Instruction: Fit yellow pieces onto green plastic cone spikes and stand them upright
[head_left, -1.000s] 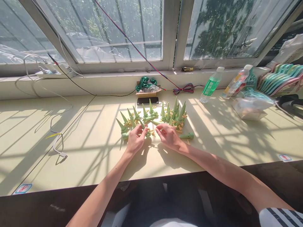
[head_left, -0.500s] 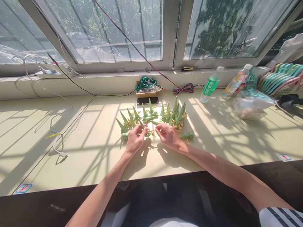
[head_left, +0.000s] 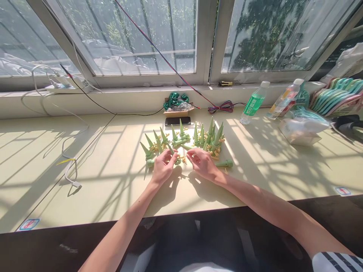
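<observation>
My left hand [head_left: 162,166] is closed around a green cone-shaped piece [head_left: 177,162], whose pointed tip shows above the fingers. Close by on its right, my right hand [head_left: 203,164] pinches with thumb and fingers together; what is between them is too small to make out. Small yellow parts [head_left: 183,160] lie or hang in the gap between the hands. Behind the left hand stand several green cones [head_left: 148,152] with yellow bits at their bases. Another cluster of green cones [head_left: 211,132] is behind the right hand. A green rod-like piece [head_left: 225,163] lies beside the right wrist.
A black phone [head_left: 177,121] and a small cardboard box [head_left: 178,113] are at the back by the sill. Right of them are coiled red-black wires [head_left: 222,107], a green-labelled bottle [head_left: 253,104] and a white packet [head_left: 302,130]. A white cable [head_left: 69,170] lies on the left.
The whole scene sits slightly differently in the frame, as the head camera has shifted a little. Both hands keep nearly the same pose, with no visible change in grip.
</observation>
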A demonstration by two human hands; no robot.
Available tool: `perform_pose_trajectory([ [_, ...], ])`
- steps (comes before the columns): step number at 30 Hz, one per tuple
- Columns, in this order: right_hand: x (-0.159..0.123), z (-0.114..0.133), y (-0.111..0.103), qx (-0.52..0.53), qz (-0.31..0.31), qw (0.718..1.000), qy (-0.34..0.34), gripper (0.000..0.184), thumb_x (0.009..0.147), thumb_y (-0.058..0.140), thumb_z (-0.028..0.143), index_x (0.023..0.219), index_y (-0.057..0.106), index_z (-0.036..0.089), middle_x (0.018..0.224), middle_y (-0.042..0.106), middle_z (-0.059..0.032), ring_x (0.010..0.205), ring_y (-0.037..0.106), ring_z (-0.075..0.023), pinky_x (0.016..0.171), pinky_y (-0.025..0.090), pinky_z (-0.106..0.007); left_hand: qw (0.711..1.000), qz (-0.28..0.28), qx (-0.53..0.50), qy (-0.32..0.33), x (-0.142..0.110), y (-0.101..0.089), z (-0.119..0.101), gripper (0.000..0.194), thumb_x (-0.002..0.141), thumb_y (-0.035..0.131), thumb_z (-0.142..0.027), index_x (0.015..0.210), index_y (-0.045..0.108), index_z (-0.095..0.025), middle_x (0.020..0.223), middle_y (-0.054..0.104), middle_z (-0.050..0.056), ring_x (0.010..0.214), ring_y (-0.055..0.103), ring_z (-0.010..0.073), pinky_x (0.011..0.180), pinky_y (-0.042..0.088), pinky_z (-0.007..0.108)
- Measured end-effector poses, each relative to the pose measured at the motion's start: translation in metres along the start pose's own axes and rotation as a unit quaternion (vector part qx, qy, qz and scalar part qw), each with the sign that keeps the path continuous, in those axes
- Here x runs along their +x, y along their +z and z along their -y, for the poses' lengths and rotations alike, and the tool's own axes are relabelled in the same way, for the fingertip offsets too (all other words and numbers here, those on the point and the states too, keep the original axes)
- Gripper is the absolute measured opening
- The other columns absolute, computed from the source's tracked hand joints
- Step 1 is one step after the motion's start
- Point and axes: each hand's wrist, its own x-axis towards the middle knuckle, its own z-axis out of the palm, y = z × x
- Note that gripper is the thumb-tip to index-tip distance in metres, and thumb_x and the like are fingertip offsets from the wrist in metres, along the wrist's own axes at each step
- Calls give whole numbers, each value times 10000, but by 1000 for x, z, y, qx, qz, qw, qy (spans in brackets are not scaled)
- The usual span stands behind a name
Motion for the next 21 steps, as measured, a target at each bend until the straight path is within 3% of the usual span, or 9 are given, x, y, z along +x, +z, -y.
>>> perform_pose_trajectory([
  [9,0,1,-1,8,40,999,6,203,1002,550,370,1028,653,197,963,699,-116,726,668,-204,633,606,-355,1000,14,-11,-8,-3,2,-4,269,926,625,-443,971,685,-184,861,708,44,795,722,201,629,534,259],
  [21,-2,-3,1,16,74,996,48,173,995,573,340,1034,669,202,997,700,-56,446,559,-82,519,537,-283,999,28,-34,-5,-2,3,-2,268,915,647,-433,995,693,-180,932,742,70,827,734,214,596,545,252],
])
